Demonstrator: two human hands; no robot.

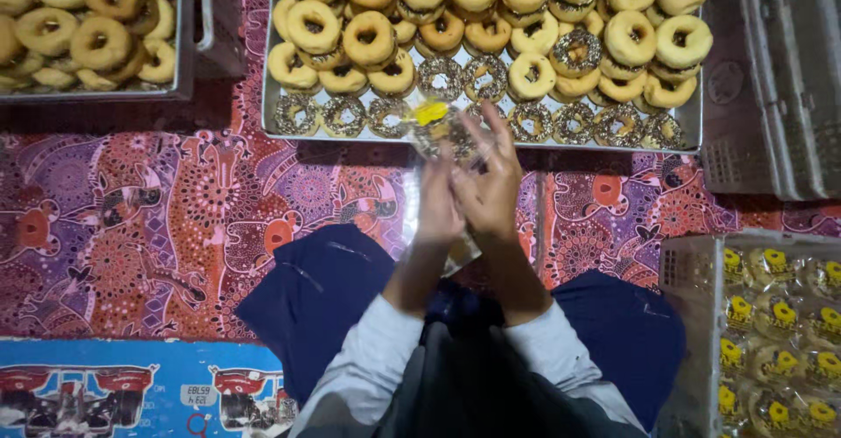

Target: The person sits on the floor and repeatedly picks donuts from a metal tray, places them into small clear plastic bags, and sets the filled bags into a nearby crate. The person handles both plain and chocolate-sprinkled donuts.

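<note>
I sit cross-legged on a patterned mat. My left hand (439,203) and my right hand (489,184) are raised together in front of me, both holding a clear plastic bag (435,124) with a yellow mark and a sprinkled doughnut inside. The bag's lower end shows below my wrists. Just beyond my hands lies a big metal tray (692,133) piled with plain ring doughnuts (369,38). Along the tray's near edge runs a row of chocolate-sprinkled doughnuts (346,116).
A second metal tray (182,70) of plain doughnuts sits at the far left. A grey plastic crate (688,267) at my right holds several bagged doughnuts with yellow marks. An upturned grey crate (771,96) stands at the far right. A blue printed mat (105,385) lies near left.
</note>
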